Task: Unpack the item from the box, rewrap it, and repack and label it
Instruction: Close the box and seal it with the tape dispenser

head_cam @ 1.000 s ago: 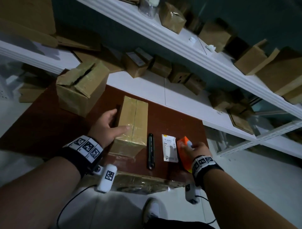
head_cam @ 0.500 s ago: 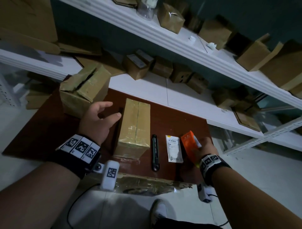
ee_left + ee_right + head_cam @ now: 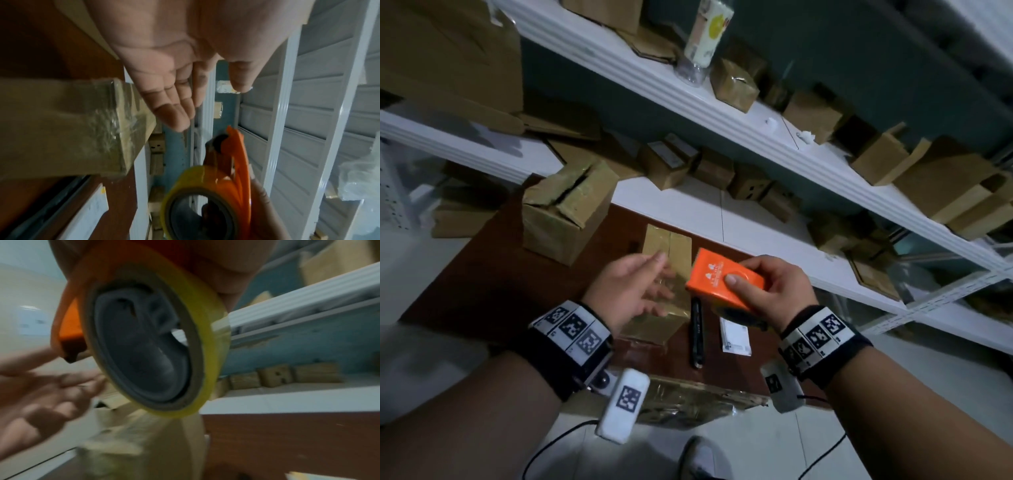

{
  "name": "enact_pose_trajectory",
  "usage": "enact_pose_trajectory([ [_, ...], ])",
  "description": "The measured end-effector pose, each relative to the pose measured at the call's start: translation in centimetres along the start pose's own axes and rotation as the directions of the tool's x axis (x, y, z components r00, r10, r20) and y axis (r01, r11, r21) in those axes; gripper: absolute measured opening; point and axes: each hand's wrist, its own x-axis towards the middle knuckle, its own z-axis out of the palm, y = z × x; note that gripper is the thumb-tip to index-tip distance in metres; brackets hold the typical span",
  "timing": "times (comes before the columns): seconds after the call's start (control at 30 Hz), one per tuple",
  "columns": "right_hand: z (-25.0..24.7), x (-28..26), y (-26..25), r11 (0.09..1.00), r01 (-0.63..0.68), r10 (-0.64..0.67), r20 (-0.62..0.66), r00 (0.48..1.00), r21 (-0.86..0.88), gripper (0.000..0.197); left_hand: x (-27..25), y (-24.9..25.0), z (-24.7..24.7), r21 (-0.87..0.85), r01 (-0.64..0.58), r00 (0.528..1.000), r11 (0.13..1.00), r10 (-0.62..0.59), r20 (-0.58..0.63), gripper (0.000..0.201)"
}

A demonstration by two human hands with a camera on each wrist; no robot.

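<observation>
Up comes the orange tape dispenser [image 3: 726,279], gripped in the right hand [image 3: 774,291], left hand [image 3: 630,291] spread wide at nine o'clock above the taped box [image 3: 674,246].

Left hand [image 3: 37,395] blurred (right wrist view); label [image 3: 736,339] print unreadable.

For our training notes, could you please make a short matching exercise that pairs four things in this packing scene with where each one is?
Things:
1. orange tape dispenser
2. black pen
3. white label
4. open box

Places:
A. flat on the table, right of the pen
B. at the table's far left corner
C. held in the right hand
D. on the table, between taped box and label

Pairs: 1-C, 2-D, 3-A, 4-B
</observation>
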Motion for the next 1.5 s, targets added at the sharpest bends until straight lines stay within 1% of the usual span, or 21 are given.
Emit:
enact_pose_trajectory([
  [0.03,0.5,-0.2,-0.2,0.999,0.040,-0.040,0.013,0.999,-0.036,0.031,-0.3,0.0,0.1,-0.049,0.054,0.998,0.997,-0.053,0.023,0.047],
  [0.1,1.3,-0.5,-0.5,0.993,0.102,-0.101,0.006,0.995,-0.065,0.032,-0.8,0.2,0.3,-0.128,0.134,0.989,0.983,-0.125,0.075,0.052],
  [0.17,1.8,-0.6,-0.6,0.987,0.143,-0.142,0.015,0.990,-0.072,0.032,-1.1,0.3,0.4,-0.174,0.163,0.985,0.971,-0.149,0.090,0.050],
  [0.2,2.1,-0.7,-0.5,0.984,0.160,-0.159,0.025,0.987,-0.083,0.033,-1.1,0.3,0.3,-0.185,0.157,0.986,0.970,-0.144,0.083,0.046],
  [0.23,2.2,-0.7,-0.4,0.979,0.180,-0.177,0.039,0.983,-0.094,0.034,-1.1,0.3,0.2,-0.182,0.136,0.990,0.974,-0.125,0.068,0.038],
  [0.27,2.3,-0.8,-0.5,0.977,0.191,-0.187,0.046,0.981,-0.098,0.034,-1.1,0.2,0.0,-0.141,0.102,0.994,0.985,-0.095,0.056,0.025],
  [0.3,2.3,-0.8,-0.4,0.974,0.197,-0.193,0.048,0.980,-0.109,0.034,-1.0,0.2,-0.2,-0.045,0.050,0.998,0.998,-0.048,0.043,0.016],
  [0.33,2.4,-0.8,-0.4,0.970,0.205,-0.201,0.043,0.979,-0.129,0.034,-0.9,0.0,-0.5,0.089,-0.021,0.999,0.996,0.018,0.032,0.022],
  [0.4,2.4,-0.7,-0.2,0.956,0.217,-0.215,0.032,0.976,-0.197,0.034,-0.9,0.1,-0.7,0.338,-0.149,0.988,0.929,0.152,0.016,0.029],
  [0.47,2.4,-0.6,0.3,0.947,0.207,-0.205,0.034,0.978,-0.244,0.033,-0.9,0.0,-1.0,0.478,-0.236,0.965,0.846,0.261,0.014,0.027],
  [0.5,2.3,-0.6,0.5,0.942,0.201,-0.197,0.043,0.979,-0.268,0.034,-1.0,0.0,-1.1,0.528,-0.256,0.955,0.809,0.295,0.011,0.026],
  [0.57,2.2,-0.6,0.9,0.927,0.199,-0.186,0.072,0.980,-0.319,0.036,-1.0,-0.2,-1.3,0.597,-0.253,0.948,0.761,0.318,-0.003,0.023],
  [0.67,1.4,-0.2,1.2,0.899,0.208,-0.185,0.095,0.978,-0.385,0.035,-1.1,0.3,-2.0,0.647,-0.204,0.940,0.735,0.332,-0.082,0.023],
  [0.73,0.5,-0.1,1.6,0.882,0.201,-0.182,0.085,0.980,-0.426,0.036,-1.1,1.0,-2.9,0.667,-0.170,0.935,0.726,0.332,-0.124,0.024],
  [0.77,0.0,0.0,2.0,0.870,0.197,-0.183,0.077,0.980,-0.452,0.037,-1.0,1.3,-3.4,0.679,-0.159,0.938,0.717,0.325,-0.123,0.023],
  [0.9,-1.1,-0.8,3.1,0.812,0.195,-0.164,0.105,0.981,-0.551,0.041,-1.0,1.6,-4.7,0.729,-0.156,0.978,0.666,0.208,0.019,0.015],
  [0.97,-1.1,-1.4,3.5,0.796,0.180,-0.120,0.141,0.983,-0.579,0.044,-1.1,1.4,-5.0,0.740,-0.173,0.980,0.650,0.192,0.060,0.012],
  [1.07,-1.0,-1.8,4.0,0.781,0.141,-0.052,0.162,0.985,-0.608,0.047,-1.4,1.0,-5.4,0.753,-0.190,0.978,0.630,0.191,0.087,0.013],
  [1.23,-1.1,-1.9,4.9,0.772,0.129,-0.036,0.160,0.986,-0.622,0.048,-1.7,0.2,-5.5,0.763,-0.200,0.978,0.615,0.178,0.112,0.015],
  [1.33,-1.2,-1.6,5.4,0.769,0.117,-0.016,0.163,0.986,-0.628,0.050,-1.7,-0.2,-5.4,0.765,-0.195,0.978,0.614,0.177,0.107,0.016],
  [1.5,-1.5,-1.3,6.0,0.796,0.103,0.000,0.170,0.985,-0.597,0.052,-1.6,-0.4,-5.4,0.761,-0.181,0.982,0.623,0.158,0.104,0.018],
])
